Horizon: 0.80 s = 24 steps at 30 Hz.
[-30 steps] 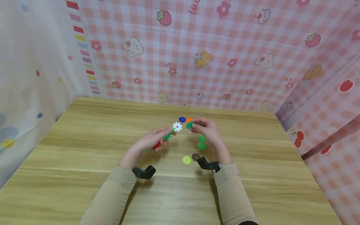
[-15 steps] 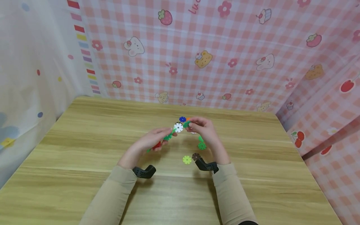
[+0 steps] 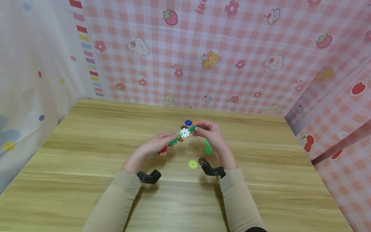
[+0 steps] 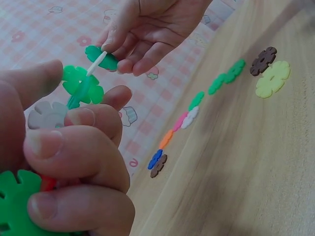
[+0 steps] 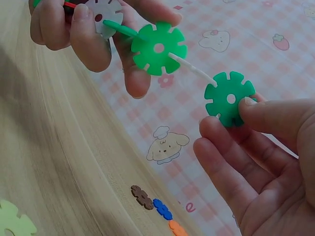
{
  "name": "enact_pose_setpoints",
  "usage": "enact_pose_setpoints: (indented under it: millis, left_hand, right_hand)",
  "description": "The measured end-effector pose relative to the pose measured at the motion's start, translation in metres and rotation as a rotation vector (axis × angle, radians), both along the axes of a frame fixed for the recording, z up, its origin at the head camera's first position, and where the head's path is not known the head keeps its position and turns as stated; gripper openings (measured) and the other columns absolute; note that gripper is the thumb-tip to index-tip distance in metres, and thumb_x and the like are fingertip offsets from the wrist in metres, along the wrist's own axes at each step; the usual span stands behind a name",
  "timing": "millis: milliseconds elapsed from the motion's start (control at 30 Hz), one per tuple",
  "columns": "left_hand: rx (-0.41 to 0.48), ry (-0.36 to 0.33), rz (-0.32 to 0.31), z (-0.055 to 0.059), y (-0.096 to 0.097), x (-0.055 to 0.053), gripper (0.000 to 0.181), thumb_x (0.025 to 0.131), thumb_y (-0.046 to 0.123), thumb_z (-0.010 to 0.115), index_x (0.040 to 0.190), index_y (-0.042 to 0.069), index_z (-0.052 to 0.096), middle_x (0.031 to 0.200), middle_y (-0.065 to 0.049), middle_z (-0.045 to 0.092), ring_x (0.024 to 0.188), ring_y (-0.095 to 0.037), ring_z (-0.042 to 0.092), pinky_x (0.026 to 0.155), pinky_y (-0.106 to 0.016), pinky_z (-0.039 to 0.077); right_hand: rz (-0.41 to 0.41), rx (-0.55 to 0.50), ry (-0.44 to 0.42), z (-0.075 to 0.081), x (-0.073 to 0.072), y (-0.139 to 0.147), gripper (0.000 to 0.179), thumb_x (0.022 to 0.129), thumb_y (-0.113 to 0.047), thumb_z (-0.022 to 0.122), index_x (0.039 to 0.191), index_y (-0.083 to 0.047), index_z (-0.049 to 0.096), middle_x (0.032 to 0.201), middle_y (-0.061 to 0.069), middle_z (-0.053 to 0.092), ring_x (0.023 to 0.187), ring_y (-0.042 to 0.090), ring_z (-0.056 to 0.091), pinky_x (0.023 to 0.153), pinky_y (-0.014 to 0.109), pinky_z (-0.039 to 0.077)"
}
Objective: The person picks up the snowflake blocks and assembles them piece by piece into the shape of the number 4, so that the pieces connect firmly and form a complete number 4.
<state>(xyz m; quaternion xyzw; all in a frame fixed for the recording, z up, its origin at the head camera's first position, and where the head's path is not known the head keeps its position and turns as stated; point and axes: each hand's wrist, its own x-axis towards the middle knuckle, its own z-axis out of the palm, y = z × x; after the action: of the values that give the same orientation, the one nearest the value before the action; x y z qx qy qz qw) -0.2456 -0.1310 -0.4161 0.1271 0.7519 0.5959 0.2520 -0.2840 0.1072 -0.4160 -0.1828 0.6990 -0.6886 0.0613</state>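
Observation:
My left hand grips a chain of slotted plastic snowflake discs above the table. In the left wrist view its fingers curl round a grey-white disc, a green disc and a bit of red. Past the fingertips the chain runs through a bright green disc to a white disc, seen edge-on in both wrist views. My right hand pinches a darker green disc between thumb and fingers, its edge meeting the white disc's far rim. Part of the chain is hidden in the left palm.
Loose discs lie on the wooden table: blue, brown, orange, pink, white, several green, another brown and a yellow-green one. A checked cloth hangs behind the table.
My right hand has brought the green disc leftward and turned it more edge-on, up to the white disc on the chain. Over the last half second both hands barely move.

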Motion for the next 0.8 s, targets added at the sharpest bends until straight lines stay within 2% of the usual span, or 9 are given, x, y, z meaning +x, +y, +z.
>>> enact_pose_setpoints:
  millis: [200,433,800]
  left_hand:
    - [-0.004,0.015,-0.012,-0.0012,0.0007,-0.0009,0.059,0.1,0.053,0.041,0.13,0.005,0.057,0.065,0.002,0.039,0.045,-0.009,0.034,0.041,-0.021,0.03]
    - [-0.002,0.022,-0.006,-0.0009,0.0007,-0.0003,0.048,0.105,0.041,0.038,0.128,0.004,0.058,0.064,0.003,0.035,0.044,-0.009,0.032,0.041,-0.021,0.029]
    - [-0.001,0.01,0.005,-0.0003,-0.0012,0.0005,0.049,0.103,0.045,0.04,0.126,0.006,0.059,0.071,0.002,0.038,0.046,-0.008,0.034,0.042,-0.02,0.03]
  right_hand:
    - [0.015,0.038,0.002,0.0009,0.0003,-0.0012,0.015,0.093,0.004,0.058,0.105,0.013,0.061,0.098,0.014,0.066,0.085,0.018,0.066,0.084,0.037,0.054]
    - [-0.012,0.089,0.009,0.0013,0.0006,-0.0033,0.014,0.094,0.003,0.058,0.103,0.012,0.064,0.094,0.013,0.068,0.083,0.018,0.067,0.082,0.036,0.055]
    - [-0.044,0.089,0.065,-0.0024,0.001,-0.0071,0.014,0.094,0.002,0.06,0.1,0.013,0.065,0.092,0.015,0.069,0.08,0.015,0.068,0.079,0.035,0.056]
